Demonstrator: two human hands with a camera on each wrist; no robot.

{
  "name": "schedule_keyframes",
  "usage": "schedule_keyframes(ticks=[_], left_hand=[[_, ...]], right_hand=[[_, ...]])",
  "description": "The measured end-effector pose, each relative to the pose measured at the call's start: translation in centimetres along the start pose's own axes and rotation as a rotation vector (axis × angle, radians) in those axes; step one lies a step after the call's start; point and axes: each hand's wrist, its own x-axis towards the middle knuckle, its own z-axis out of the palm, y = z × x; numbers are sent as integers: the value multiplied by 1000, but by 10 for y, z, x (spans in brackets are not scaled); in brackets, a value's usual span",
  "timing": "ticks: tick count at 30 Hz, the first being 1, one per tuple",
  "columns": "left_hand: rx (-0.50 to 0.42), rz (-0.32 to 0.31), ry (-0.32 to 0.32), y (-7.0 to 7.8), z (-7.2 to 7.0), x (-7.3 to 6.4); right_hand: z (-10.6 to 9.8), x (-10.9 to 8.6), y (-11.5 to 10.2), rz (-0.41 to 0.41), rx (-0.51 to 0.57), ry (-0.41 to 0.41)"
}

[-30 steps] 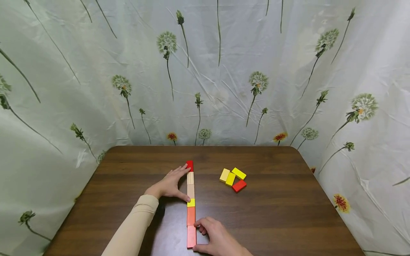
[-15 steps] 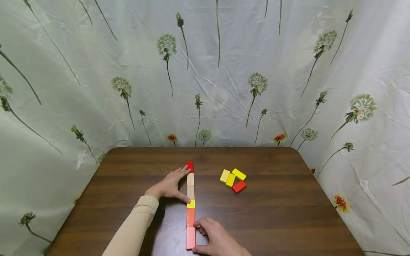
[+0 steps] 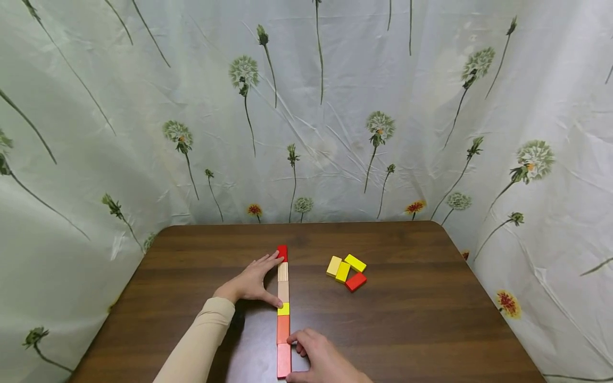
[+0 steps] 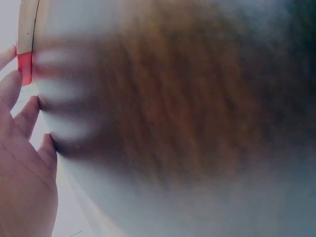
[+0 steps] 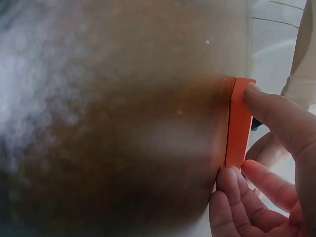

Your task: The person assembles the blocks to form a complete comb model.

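Note:
A straight row of wooden blocks runs away from me down the table. My left hand [image 3: 249, 282] spreads across its far part: fingertips touch the red end block [image 3: 282, 251], and the thumb rests on a yellow block [image 3: 284, 309]. Between them lie a striped pale block [image 3: 283, 272] and a plain pale block [image 3: 283, 291]. Beyond the yellow comes an orange block [image 3: 283, 329]. At the near end, my right hand [image 3: 321, 356] pinches a light red block [image 5: 239, 123] lengthwise, thumb at its near end and index finger at its far end, other fingers curled.
Right of the row, a loose group holds a pale block [image 3: 334, 266], two yellow blocks [image 3: 355, 263] and a red block [image 3: 356, 282]. The brown wood-grain table [image 3: 407, 319] ends at a flower-patterned curtain [image 3: 335, 159] behind it.
The head view has shifted slightly, so everything sits a little lower and further left. Both hands keep their places on the row, and the blocks stay lined up.

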Motion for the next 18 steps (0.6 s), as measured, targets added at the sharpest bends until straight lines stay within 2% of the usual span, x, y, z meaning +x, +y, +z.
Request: schedule_keyframes(ticks=[11, 18], left_hand=[[-1, 13, 2, 2, 0, -1], [0, 0, -8, 4, -1, -2]], right_hand=[[-4, 0, 0, 36, 37, -39], [-5, 0, 1, -16, -16, -44]])
